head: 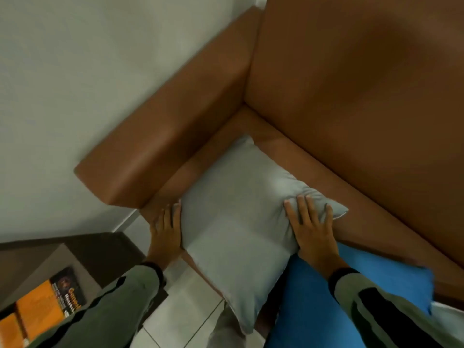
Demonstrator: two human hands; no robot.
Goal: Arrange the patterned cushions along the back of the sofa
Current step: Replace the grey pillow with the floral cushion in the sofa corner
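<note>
A pale grey cushion (pixel 238 217) is lying on the seat of a brown sofa (pixel 351 109), in the left corner where the armrest (pixel 160 136) is meeting the backrest. Its far corner is pointing toward that corner of the seat but is sitting apart from the backrest, and its near corner is hanging over the front edge of the seat above the tiled floor (pixel 180 315). The side that is showing is plain, with no pattern to be made out.

The left hand (pixel 164 232) is pressing against the cushion's left edge, its fingers (pixel 175 209) lying together along the fabric between the cushion and the base of the armrest; whether they are curling underneath cannot be told. The right hand (pixel 312 229) is resting palm down on the cushion's right corner, its fingers (pixel 305 207) spreading apart and bunching the cloth into folds beneath them. Both arms are wearing grey-green sleeves with dark stripes and cuffs.

A bright blue cushion (pixel 351 297) is lying just beside the grey one on the near right, touching it along its right edge and passing under the right forearm. At the near left, well apart from the sofa, an orange book (pixel 47 307) is lying on a low brown stand (pixel 50 259) against the pale wall (pixel 88 59).
</note>
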